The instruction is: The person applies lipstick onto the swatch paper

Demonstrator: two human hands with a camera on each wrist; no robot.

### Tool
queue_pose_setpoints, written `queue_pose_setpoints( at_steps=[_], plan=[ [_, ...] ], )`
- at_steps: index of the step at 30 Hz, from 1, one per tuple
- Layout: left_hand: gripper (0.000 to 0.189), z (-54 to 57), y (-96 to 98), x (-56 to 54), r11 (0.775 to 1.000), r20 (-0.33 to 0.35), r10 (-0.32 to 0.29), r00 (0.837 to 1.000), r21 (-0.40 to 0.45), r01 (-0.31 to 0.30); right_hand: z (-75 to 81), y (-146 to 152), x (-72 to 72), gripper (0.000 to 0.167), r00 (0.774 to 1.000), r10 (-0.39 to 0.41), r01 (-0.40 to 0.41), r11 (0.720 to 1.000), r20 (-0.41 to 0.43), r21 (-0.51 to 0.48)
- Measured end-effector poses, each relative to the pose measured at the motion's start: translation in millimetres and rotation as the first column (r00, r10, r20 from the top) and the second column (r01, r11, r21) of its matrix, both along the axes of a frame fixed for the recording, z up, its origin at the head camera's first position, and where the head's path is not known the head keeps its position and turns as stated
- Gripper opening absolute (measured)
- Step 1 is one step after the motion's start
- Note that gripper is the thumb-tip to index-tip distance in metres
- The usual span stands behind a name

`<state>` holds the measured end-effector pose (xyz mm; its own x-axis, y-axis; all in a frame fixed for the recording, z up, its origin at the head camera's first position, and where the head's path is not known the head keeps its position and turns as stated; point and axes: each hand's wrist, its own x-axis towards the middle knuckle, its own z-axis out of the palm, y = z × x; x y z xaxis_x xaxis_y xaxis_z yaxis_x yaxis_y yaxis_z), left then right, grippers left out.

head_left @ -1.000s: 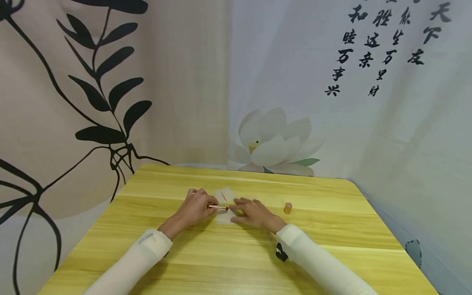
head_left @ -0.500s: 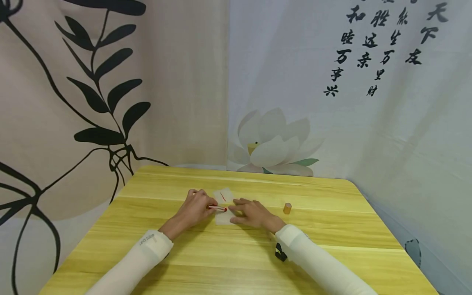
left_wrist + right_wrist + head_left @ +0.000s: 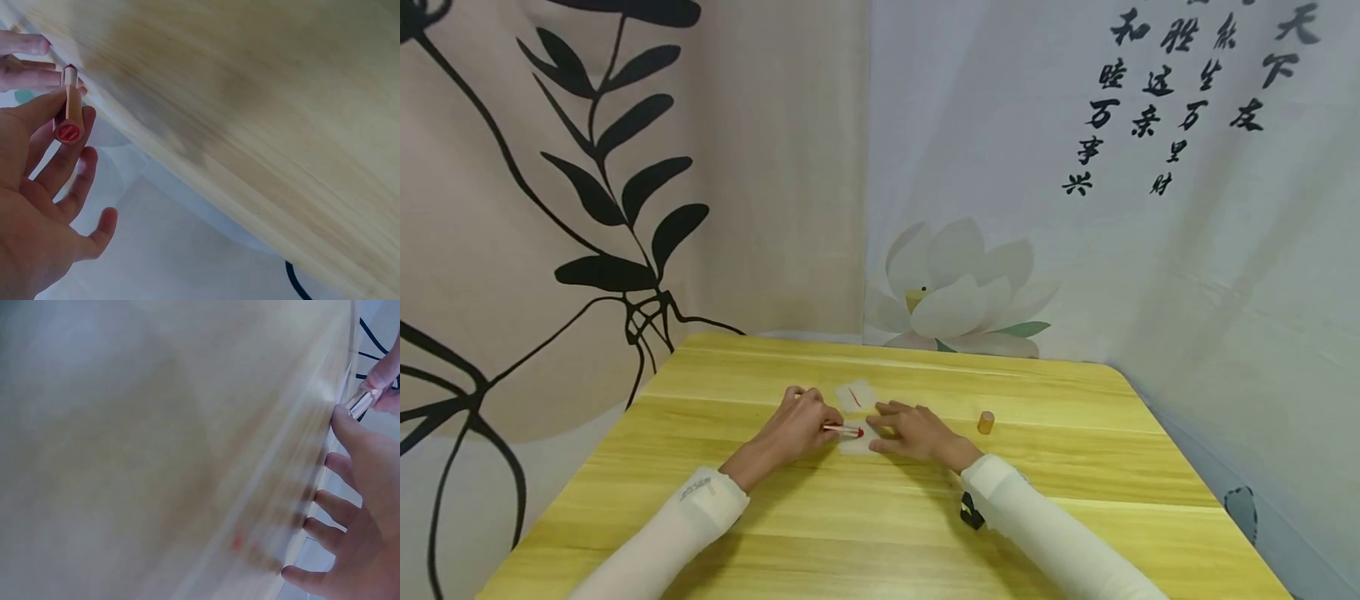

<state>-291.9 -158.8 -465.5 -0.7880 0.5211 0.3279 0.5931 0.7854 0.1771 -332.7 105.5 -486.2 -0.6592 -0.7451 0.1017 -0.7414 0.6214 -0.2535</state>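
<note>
My left hand pinches an uncapped lipstick between thumb and fingers. Its red tip points right, over a small white paper; whether it touches is too small to tell. In the left wrist view the lipstick shows an orange-gold case with a red label on its base, and the other fingers are loosely bent. On the paper's right edge rest the spread fingers of my right hand, holding nothing. Just beyond lies a second white paper bearing a red streak.
An orange-gold cap stands upright to the right of my right hand. A black device sits below the right wrist. The yellow wooden table ends at a printed curtain behind.
The lipstick's tip has shifted slightly toward me over the nearer paper, the left hand moving with it. The right hand keeps its place.
</note>
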Motion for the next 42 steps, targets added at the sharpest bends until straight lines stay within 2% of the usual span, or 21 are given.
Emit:
queue_pose_setpoints(
  at_steps=[5, 12, 22, 27, 31, 33, 35, 38, 42],
  plan=[
    [0.009, 2.7, 0.6, 7.8, 0.999, 0.001, -0.012, 1.0, -0.035, 0.012, -2.6, 0.1, -0.5, 0.053, 1.0, 0.004, -0.004, 1.0, -0.008, 0.011],
    [0.008, 8.1, 2.1, 15.9, 0.999, -0.024, -0.041, 0.999, -0.024, 0.04, 0.0, 0.0, -1.1, 0.052, 1.0, -0.01, 0.01, 1.0, -0.007, 0.009],
    [0.007, 7.4, 1.6, 21.0, 0.998, -0.062, -0.043, 0.997, -0.043, 0.04, 3.3, 0.3, -2.8, 0.053, 1.0, -0.008, 0.008, 1.0, -0.004, 0.017],
    [0.006, 7.6, 1.6, 22.2, 0.999, -0.046, -0.039, 0.998, -0.033, 0.038, 4.1, 0.2, -3.3, 0.053, 1.0, -0.02, 0.02, 1.0, 0.005, 0.019],
    [0.018, 8.8, 0.4, 24.1, 1.0, 0.004, 0.018, 1.0, -0.021, -0.017, 0.7, 0.3, -4.6, 0.054, 0.999, -0.029, 0.029, 0.999, 0.013, 0.024],
    [0.022, 12.0, -0.8, 25.0, 0.998, 0.048, 0.057, 0.997, 0.015, -0.058, -0.8, 0.5, -4.4, 0.055, 1.0, -0.026, 0.026, 0.999, 0.009, 0.024],
    [0.021, 15.4, -1.6, 24.2, 0.991, 0.093, 0.093, 0.991, 0.086, -0.101, -2.3, 0.7, -4.5, 0.055, 1.0, -0.019, 0.019, 0.999, -0.007, 0.029],
    [0.017, 19.3, -1.8, 20.7, 0.966, 0.129, 0.12, 0.984, 0.211, -0.146, -1.2, 1.4, -2.3, 0.053, 1.0, 0.001, 0.0, 1.0, -0.031, 0.019],
    [0.015, 19.2, 0.7, 15.3, 0.931, 0.121, 0.111, 0.986, 0.334, -0.146, -2.3, 2.7, -1.4, 0.052, 0.998, 0.02, -0.021, 1.0, -0.061, -0.003]
  ],
)
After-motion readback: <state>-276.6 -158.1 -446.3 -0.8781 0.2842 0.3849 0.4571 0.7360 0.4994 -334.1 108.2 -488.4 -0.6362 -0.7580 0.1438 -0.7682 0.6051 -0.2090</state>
